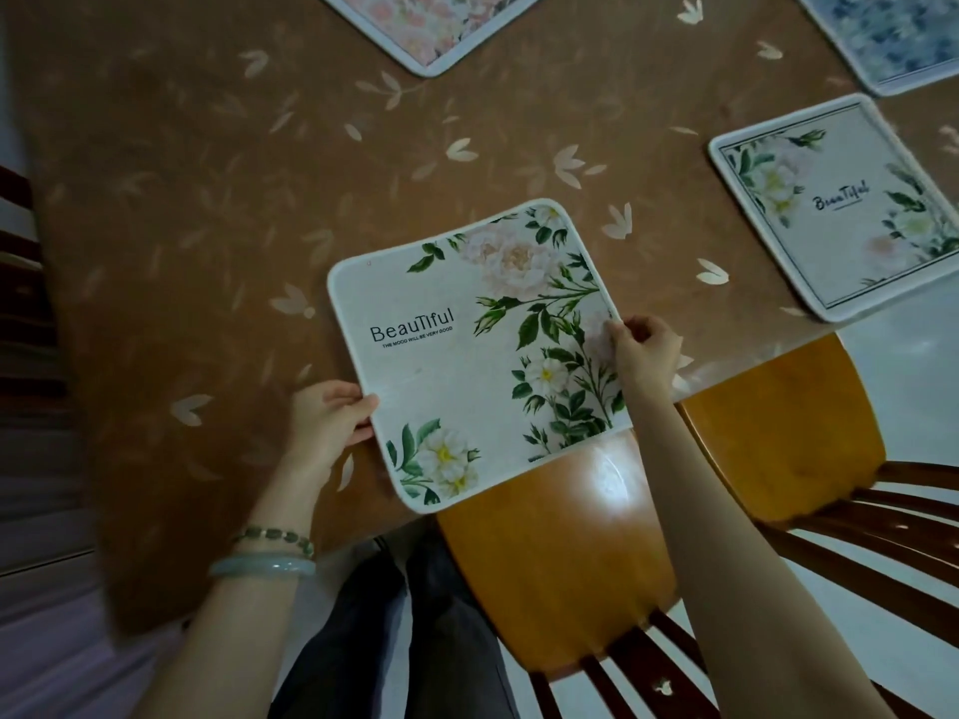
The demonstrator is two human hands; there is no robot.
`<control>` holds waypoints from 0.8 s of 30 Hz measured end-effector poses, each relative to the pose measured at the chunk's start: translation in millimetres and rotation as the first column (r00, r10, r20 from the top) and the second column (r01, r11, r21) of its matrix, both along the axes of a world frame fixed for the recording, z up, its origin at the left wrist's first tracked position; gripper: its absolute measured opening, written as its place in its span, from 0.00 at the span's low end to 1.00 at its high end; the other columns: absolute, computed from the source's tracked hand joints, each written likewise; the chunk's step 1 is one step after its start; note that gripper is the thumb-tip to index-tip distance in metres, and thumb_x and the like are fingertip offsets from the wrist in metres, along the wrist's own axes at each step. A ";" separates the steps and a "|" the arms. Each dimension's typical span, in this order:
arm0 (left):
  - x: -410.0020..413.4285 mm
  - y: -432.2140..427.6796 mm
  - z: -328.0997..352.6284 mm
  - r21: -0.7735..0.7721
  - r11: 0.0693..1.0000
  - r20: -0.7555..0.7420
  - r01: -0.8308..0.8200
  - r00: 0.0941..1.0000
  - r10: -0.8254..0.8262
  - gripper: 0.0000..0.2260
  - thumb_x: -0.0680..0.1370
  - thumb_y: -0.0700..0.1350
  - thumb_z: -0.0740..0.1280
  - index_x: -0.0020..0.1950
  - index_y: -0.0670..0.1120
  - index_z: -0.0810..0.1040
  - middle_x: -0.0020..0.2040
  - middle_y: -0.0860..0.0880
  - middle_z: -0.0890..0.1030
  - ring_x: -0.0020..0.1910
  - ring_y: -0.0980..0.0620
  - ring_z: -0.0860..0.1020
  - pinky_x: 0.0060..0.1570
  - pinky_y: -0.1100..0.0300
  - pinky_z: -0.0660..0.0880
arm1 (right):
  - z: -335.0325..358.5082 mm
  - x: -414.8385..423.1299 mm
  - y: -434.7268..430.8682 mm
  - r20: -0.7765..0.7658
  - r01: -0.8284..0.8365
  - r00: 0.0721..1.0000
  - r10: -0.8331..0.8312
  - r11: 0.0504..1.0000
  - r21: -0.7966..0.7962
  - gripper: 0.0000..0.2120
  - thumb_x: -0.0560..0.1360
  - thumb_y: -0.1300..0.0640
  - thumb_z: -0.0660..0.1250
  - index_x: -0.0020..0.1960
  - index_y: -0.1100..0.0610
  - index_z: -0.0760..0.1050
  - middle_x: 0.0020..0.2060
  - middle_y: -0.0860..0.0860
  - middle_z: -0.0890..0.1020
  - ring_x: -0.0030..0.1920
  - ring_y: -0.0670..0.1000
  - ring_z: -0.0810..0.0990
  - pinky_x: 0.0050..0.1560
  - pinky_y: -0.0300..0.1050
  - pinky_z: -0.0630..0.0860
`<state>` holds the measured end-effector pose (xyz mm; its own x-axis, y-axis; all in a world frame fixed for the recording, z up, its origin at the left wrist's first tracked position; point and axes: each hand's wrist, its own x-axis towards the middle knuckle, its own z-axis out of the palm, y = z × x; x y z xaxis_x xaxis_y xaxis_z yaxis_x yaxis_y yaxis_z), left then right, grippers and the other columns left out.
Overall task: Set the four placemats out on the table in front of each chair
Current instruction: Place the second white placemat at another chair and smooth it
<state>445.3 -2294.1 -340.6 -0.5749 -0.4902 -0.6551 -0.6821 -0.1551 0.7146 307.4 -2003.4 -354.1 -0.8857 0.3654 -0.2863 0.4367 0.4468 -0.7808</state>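
Brown cloth with pale leaf shapes covers the table point(171, 163) in front of you. Your two hands hold one placemat, the white placemat point(467, 365) with green leaves, pale flowers and the word "BeauTiful" on it. Your left hand point(329, 420) pinches its left edge, with the thumb on top and the fingers tucked under. Your right hand point(646, 347) pinches its right edge in the same way. So both hands are closed on this mat.

The mat sits turned at a slant. Most of it is over the table, but its near corner sticks out past the table edge, above the seat of the near chair point(560, 557). I think the far part lies flat on the cloth, but it is hard to be sure from here.

A second chair point(783, 422) stands just to the right of the near chair, also pushed up to the table. On the table in front of it lies a framed placemat point(840, 210) with flowers in its corners and a dark thin line around it. It lies well apart from the mat in your hands.

Far across the table you can see a pink placemat point(425, 28) at the top, cut off by the edge of the view. A blue placemat point(892, 38) lies at the top right corner, also cut off.

You wear two bracelets point(267, 557) on your left wrist.
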 end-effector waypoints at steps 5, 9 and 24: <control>0.2 8.6 -4.6 -0.065 0.995 -0.027 -0.071 0.997 0.069 0.06 0.74 0.31 0.69 0.50 0.36 0.76 0.42 0.42 0.79 0.43 0.46 0.80 0.37 0.61 0.76 | -5.9 -5.1 -3.1 -0.021 -0.016 1.000 0.016 1.000 0.006 0.02 0.76 0.57 0.68 0.47 0.54 0.76 0.35 0.42 0.76 0.35 0.39 0.74 0.31 0.30 0.67; -1.6 14.1 -7.2 -0.119 0.987 -0.050 -0.112 0.993 0.106 0.06 0.74 0.32 0.70 0.50 0.37 0.77 0.45 0.40 0.80 0.44 0.45 0.80 0.39 0.62 0.76 | -11.1 -6.9 -1.4 -0.022 -0.014 1.000 0.015 0.999 0.035 0.02 0.76 0.57 0.68 0.47 0.53 0.75 0.35 0.42 0.75 0.35 0.39 0.74 0.32 0.32 0.67; -5.3 12.8 -12.6 -0.163 0.985 -0.008 -0.062 0.998 0.062 0.06 0.73 0.32 0.71 0.45 0.39 0.77 0.40 0.45 0.80 0.41 0.48 0.81 0.37 0.62 0.77 | -19.8 -13.5 1.5 -0.018 -0.033 0.999 0.035 0.997 0.072 0.08 0.76 0.56 0.68 0.53 0.59 0.79 0.39 0.46 0.80 0.36 0.38 0.74 0.33 0.31 0.67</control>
